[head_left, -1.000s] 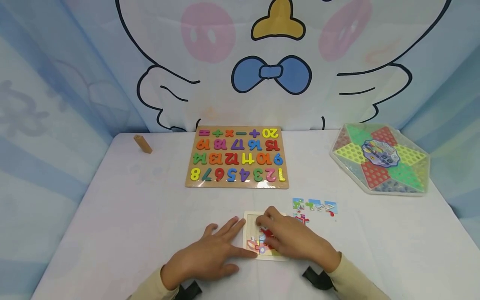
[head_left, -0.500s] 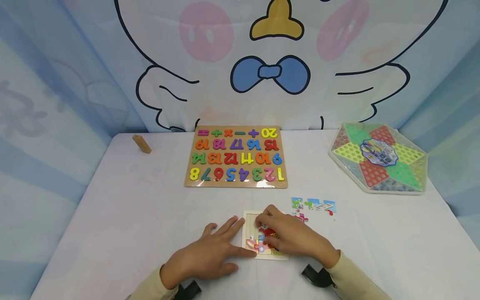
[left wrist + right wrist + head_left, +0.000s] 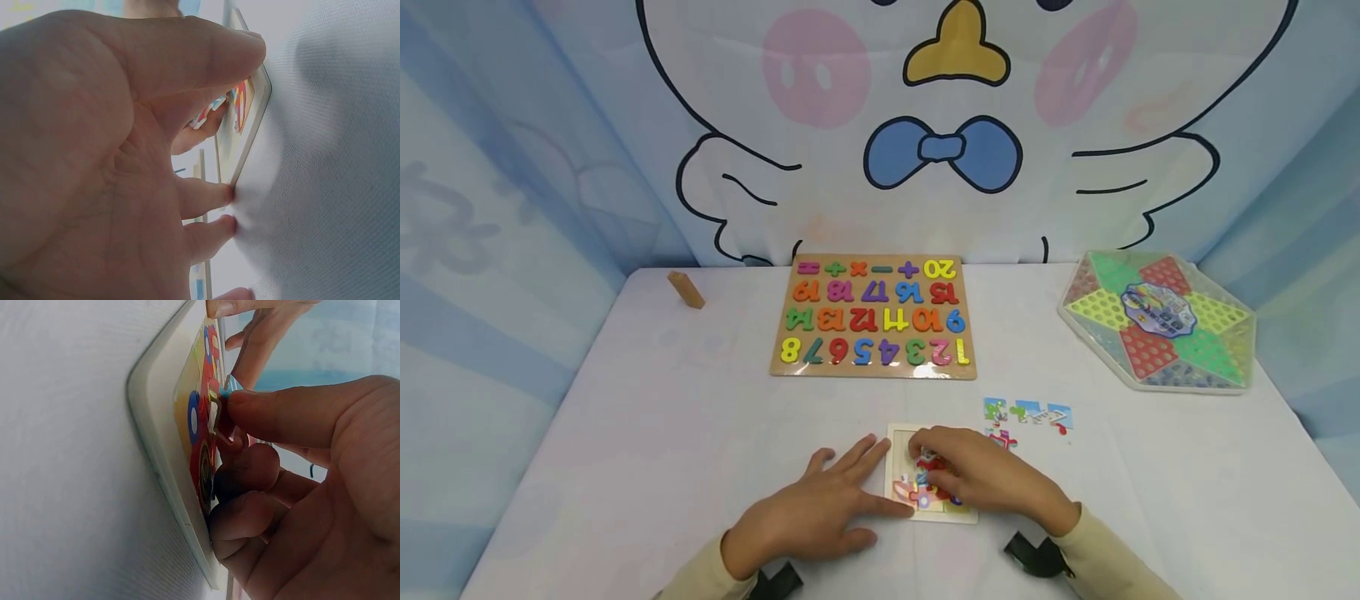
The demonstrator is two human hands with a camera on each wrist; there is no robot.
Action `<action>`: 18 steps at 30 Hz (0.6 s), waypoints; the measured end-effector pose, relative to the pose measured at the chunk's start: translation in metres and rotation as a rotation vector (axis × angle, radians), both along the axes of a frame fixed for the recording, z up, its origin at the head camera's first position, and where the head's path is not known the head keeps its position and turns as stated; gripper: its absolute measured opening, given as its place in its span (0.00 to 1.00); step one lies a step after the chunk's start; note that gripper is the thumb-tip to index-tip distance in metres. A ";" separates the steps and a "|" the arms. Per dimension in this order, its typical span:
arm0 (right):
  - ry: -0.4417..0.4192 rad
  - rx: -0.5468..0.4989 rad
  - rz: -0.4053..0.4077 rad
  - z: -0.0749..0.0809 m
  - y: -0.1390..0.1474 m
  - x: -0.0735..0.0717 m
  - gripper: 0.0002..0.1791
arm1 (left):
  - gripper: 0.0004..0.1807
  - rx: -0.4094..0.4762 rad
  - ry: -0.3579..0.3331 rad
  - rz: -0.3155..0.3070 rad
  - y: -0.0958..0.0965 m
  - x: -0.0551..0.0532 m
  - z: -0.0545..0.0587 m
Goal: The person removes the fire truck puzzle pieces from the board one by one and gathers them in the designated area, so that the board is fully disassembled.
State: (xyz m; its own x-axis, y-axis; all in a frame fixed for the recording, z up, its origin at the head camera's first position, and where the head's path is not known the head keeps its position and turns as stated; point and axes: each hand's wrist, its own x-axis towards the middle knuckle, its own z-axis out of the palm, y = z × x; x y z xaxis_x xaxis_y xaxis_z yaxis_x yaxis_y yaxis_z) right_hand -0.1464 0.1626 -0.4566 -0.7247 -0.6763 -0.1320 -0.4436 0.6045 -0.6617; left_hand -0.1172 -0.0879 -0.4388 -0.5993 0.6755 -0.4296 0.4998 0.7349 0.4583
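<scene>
A small wooden puzzle tray [image 3: 940, 517] lies near the table's front, its lower part filled with colourful jigsaw pieces. My left hand [image 3: 816, 512] is spread flat beside it, with fingertips touching its left side and front edge. In the left wrist view, those fingers reach to the tray's pale rim [image 3: 253, 134]. Over the tray, my right hand [image 3: 996, 475] pinches a jigsaw piece [image 3: 225, 419] between thumb and fingers. That piece is tilted just above the fitted ones; the fingers hide much of it. Its other fingertips rest on the tray.
Several loose jigsaw pieces [image 3: 1028, 410] lie beyond the right hand, with a red one [image 3: 1002, 438] close to it. Farther back are a number board [image 3: 874, 333], a hexagonal game box [image 3: 1161, 321] at right, and a small wooden block [image 3: 686, 289] at left.
My right hand's knuckles have lowered slightly, and its fingers have shifted a little over the tray, still pinching. The left hand stays in place.
</scene>
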 end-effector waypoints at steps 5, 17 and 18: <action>-0.001 -0.030 0.007 0.000 0.000 0.000 0.11 | 0.25 -0.001 -0.002 -0.002 0.000 0.000 -0.001; 0.001 -0.111 0.005 0.011 0.009 -0.004 0.08 | 0.25 -0.008 0.008 0.000 0.000 0.001 -0.001; 0.021 -0.113 -0.005 0.015 0.012 -0.005 0.08 | 0.25 -0.010 0.012 0.001 0.001 0.001 0.000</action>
State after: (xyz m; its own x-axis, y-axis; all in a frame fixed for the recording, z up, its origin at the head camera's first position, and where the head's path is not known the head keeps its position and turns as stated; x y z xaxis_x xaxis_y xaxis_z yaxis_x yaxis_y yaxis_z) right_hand -0.1513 0.1749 -0.4419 -0.7297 -0.6826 -0.0397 -0.4557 0.5288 -0.7161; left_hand -0.1164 -0.0874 -0.4392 -0.6049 0.6705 -0.4296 0.5043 0.7400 0.4449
